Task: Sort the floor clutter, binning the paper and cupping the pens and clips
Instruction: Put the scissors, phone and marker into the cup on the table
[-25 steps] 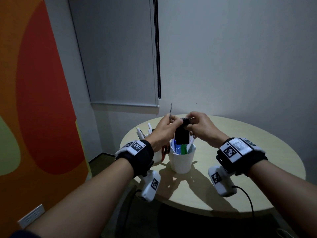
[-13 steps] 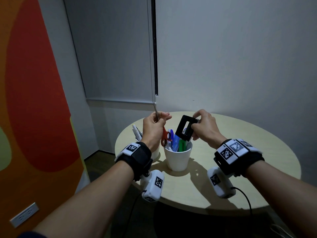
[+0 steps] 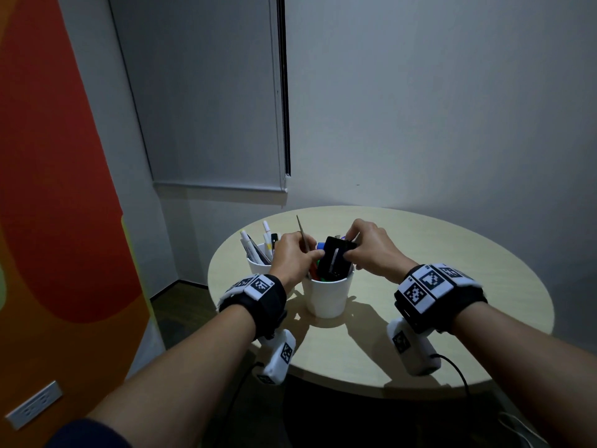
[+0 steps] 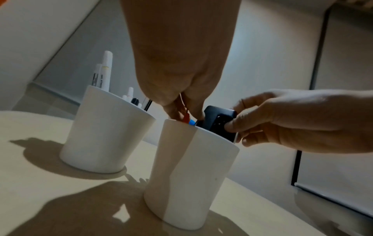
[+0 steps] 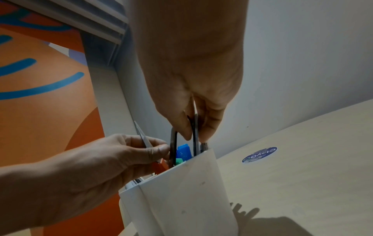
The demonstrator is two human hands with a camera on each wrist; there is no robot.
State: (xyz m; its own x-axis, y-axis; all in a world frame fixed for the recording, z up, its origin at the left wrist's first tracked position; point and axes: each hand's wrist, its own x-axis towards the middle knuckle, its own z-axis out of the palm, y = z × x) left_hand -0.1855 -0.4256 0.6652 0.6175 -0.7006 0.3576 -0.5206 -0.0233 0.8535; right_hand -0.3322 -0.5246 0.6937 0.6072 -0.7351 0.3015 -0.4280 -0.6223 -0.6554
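Now the right hand (image 3: 371, 250) pinches a black binder clip (image 3: 336, 260) between thumb and curled fingers (image 4: 238, 123), the clip half sunk into the near white cup (image 3: 328, 294) among colored markers. At the clip's nine o'clock, the left hand (image 3: 292, 255) grips the scissors (image 3: 302, 232), blade up, orange handle (image 5: 159, 166) at the cup's rim. A second cup (image 4: 105, 131) of pens stands on the round surface (image 3: 452, 286) at ten o'clock.

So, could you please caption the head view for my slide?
Right hand lowers a black clip into a white cup; left hand holds scissors.
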